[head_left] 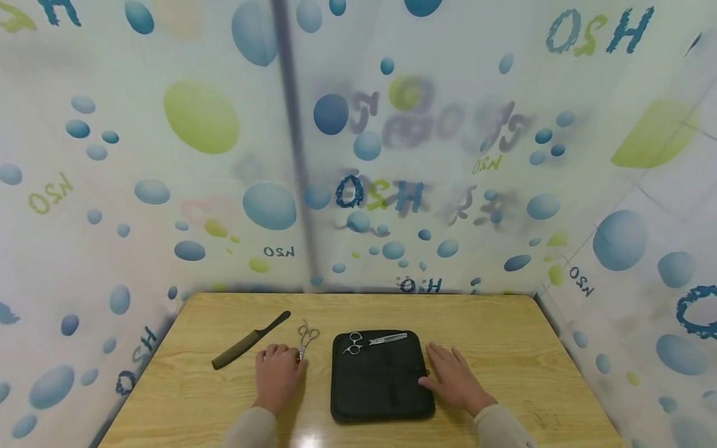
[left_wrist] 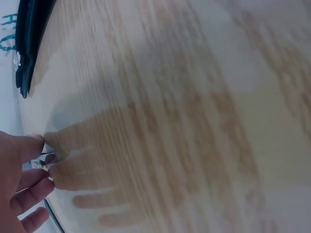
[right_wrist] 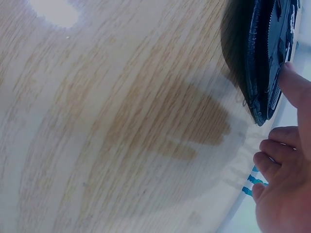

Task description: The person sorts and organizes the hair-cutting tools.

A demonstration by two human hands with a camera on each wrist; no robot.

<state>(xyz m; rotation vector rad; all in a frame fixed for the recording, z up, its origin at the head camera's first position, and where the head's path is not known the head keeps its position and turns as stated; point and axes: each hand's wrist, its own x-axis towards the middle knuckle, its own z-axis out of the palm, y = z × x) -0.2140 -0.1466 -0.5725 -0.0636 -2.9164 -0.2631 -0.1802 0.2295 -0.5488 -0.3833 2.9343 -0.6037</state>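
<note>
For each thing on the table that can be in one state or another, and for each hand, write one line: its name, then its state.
black case: lying flat, closed as far as the head view shows.
scissors on the case: blades closed, lying across its far edge.
scissors on the table: handles apart, tips under the left hand.
comb: lying flat, untouched.
left hand: fingers curled, pinching the scissor tips.
right hand: flat, thumb touching the case's right edge.

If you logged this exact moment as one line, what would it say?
left hand: pinches scissors on table | right hand: flat, thumb touching black case | second scissors: on case | comb: left, untouched
</note>
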